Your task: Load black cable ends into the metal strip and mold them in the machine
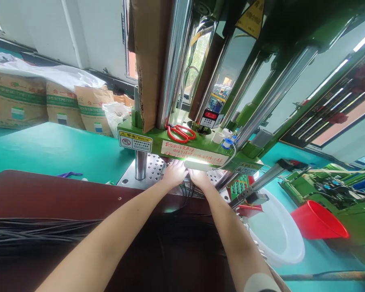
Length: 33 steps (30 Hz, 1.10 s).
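Both of my hands reach in under the green crosspiece [156, 140] of an upright machine, over a steel plate with rows of holes [153, 166]. My left hand [174, 173] is on the left, and my right hand [198, 177] is close beside it. Their fingertips are hidden beneath the crosspiece and a glowing white lamp [197, 165], so their grip does not show. Several thin black cables [187, 191] hang toward me from between the hands. A pair of scissors with red handles [181, 134] rests on the crosspiece above.
Steel columns [176, 61] rise around the work spot. In front lies a dark red board [63, 198], with a bundle of black cables [33, 233] at left. To the right stand a white tub [295, 243] and a red bucket [319, 221]. Paper sacks [91, 107] line the back left.
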Each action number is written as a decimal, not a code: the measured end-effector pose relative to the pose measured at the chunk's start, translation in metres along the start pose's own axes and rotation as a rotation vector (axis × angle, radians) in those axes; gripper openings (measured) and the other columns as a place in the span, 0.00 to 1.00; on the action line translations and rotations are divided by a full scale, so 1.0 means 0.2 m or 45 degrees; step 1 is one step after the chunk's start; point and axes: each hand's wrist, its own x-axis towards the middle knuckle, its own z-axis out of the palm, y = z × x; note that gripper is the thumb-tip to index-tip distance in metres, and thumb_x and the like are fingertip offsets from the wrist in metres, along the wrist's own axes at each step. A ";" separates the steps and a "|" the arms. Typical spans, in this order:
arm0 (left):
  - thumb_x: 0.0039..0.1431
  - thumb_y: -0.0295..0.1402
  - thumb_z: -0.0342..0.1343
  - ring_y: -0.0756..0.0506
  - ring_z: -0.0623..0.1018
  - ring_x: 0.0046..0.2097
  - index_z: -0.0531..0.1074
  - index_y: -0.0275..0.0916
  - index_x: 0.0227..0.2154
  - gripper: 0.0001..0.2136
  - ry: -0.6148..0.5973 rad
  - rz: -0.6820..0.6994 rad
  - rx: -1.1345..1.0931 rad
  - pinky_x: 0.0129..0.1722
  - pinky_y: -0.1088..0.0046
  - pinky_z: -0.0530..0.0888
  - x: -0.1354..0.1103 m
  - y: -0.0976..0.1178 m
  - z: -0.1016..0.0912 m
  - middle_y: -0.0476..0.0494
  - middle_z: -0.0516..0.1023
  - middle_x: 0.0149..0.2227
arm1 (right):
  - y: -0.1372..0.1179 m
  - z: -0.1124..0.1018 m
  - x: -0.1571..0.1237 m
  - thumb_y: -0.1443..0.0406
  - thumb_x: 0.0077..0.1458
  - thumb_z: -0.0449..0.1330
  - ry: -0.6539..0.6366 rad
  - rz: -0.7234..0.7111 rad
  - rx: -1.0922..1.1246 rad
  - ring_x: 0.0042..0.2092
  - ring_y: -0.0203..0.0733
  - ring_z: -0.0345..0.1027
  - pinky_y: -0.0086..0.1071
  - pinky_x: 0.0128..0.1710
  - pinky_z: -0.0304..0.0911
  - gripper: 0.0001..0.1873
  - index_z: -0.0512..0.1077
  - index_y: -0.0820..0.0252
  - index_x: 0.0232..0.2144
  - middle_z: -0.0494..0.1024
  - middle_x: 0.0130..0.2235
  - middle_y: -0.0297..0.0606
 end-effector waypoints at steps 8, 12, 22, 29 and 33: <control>0.57 0.45 0.43 0.40 0.65 0.54 0.66 0.40 0.47 0.20 -0.296 0.232 -0.065 0.51 0.62 0.60 0.02 -0.21 -0.02 0.36 0.69 0.51 | 0.06 0.00 -0.05 0.56 0.60 0.44 -0.153 -0.044 0.114 0.48 0.42 0.64 0.34 0.52 0.50 0.21 0.71 0.60 0.42 0.75 0.44 0.42; 0.57 0.48 0.39 0.40 0.67 0.51 0.66 0.42 0.47 0.21 -0.413 0.087 -0.071 0.50 0.61 0.61 0.07 -0.21 0.00 0.38 0.70 0.49 | 0.07 0.01 -0.02 0.55 0.60 0.43 -0.170 -0.020 0.160 0.50 0.43 0.62 0.33 0.52 0.51 0.21 0.71 0.59 0.42 0.75 0.45 0.42; 0.57 0.48 0.39 0.42 0.68 0.50 0.64 0.42 0.49 0.23 -0.413 0.103 -0.069 0.50 0.64 0.62 0.08 -0.27 0.01 0.42 0.70 0.49 | 0.09 0.01 -0.03 0.59 0.60 0.44 -0.135 0.037 0.258 0.50 0.44 0.62 0.35 0.53 0.50 0.18 0.71 0.57 0.43 0.75 0.44 0.38; 0.59 0.46 0.37 0.44 0.69 0.50 0.62 0.42 0.51 0.22 -0.366 0.140 -0.108 0.50 0.66 0.63 0.05 -0.36 0.05 0.44 0.69 0.50 | 0.16 0.04 -0.07 0.60 0.58 0.47 -0.119 0.065 0.380 0.48 0.46 0.64 0.36 0.50 0.53 0.16 0.72 0.59 0.40 0.76 0.42 0.41; 0.59 0.45 0.37 0.45 0.69 0.50 0.63 0.42 0.50 0.22 -0.368 0.098 -0.095 0.50 0.68 0.63 0.06 -0.35 0.06 0.45 0.69 0.50 | 0.16 0.07 -0.03 0.57 0.57 0.49 -0.074 0.120 0.489 0.50 0.46 0.63 0.37 0.52 0.53 0.17 0.72 0.57 0.41 0.76 0.44 0.39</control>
